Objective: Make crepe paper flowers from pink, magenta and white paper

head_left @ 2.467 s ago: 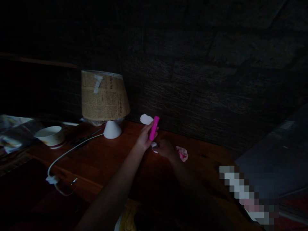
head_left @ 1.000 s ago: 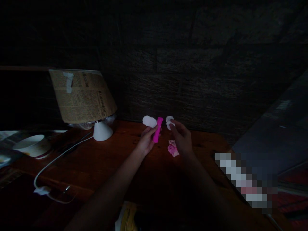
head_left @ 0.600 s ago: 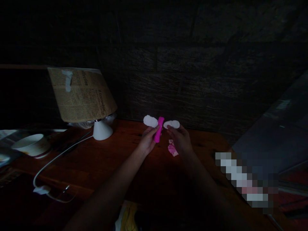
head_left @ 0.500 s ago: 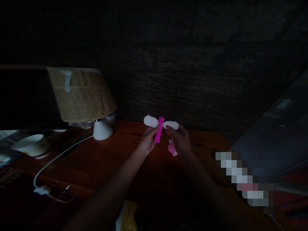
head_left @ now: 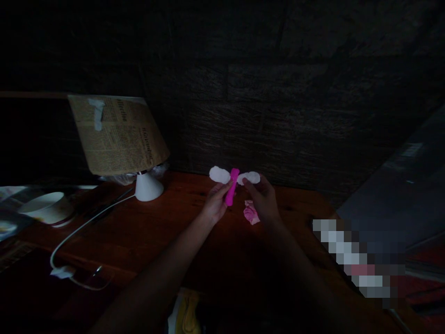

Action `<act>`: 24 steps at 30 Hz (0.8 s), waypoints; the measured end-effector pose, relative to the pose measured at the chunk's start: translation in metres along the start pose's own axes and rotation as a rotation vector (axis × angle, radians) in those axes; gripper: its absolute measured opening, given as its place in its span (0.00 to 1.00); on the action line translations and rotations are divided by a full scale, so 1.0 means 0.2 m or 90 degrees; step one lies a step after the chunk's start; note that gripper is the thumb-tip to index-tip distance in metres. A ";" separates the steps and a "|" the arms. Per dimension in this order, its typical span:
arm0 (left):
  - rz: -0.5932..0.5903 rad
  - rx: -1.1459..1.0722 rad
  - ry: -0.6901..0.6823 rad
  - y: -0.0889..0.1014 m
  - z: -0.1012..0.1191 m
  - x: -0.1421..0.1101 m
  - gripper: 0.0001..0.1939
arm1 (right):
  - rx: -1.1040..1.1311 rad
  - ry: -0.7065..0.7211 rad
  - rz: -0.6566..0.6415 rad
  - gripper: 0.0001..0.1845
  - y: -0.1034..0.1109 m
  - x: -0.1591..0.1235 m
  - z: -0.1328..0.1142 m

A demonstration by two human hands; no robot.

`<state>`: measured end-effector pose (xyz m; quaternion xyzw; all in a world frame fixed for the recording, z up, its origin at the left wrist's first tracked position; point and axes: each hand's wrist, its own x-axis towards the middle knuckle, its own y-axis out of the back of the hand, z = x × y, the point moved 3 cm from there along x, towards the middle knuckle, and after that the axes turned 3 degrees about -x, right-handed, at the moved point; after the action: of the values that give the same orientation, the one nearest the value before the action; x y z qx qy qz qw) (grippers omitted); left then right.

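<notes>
My left hand (head_left: 216,206) pinches a bright pink stick-shaped piece (head_left: 231,186) that stands upright above the wooden table (head_left: 146,232). A white oval piece (head_left: 219,174) sticks out from its left side. My right hand (head_left: 264,200) holds a second white oval piece (head_left: 249,177) against the right side of the pink piece, fingers closed on it. A crumpled pink-and-white lump (head_left: 251,213) lies on the table just below my right hand.
A small lamp (head_left: 120,139) with a newspaper-print shade and white base stands at the back left, its white cable (head_left: 74,232) trailing forward. A white bowl (head_left: 47,207) sits far left. A dark wall rises behind the table. Something yellow (head_left: 184,313) shows at the bottom edge.
My right hand lifted a white oval piece off the table and brought it up against the right side of the pink piece. My left hand kept its hold.
</notes>
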<state>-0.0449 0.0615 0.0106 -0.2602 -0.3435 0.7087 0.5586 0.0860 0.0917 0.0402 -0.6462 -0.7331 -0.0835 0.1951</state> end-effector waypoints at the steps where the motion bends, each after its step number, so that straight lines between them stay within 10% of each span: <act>1: 0.002 0.003 0.004 0.00 0.00 0.00 0.09 | -0.001 0.007 -0.009 0.14 0.00 0.00 0.00; 24: -0.022 0.003 0.043 -0.01 0.03 -0.01 0.08 | 0.031 -0.089 -0.046 0.30 0.01 0.00 0.02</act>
<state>-0.0466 0.0591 0.0161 -0.2765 -0.3276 0.6906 0.5825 0.0870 0.0927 0.0362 -0.6185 -0.7697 -0.0272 0.1558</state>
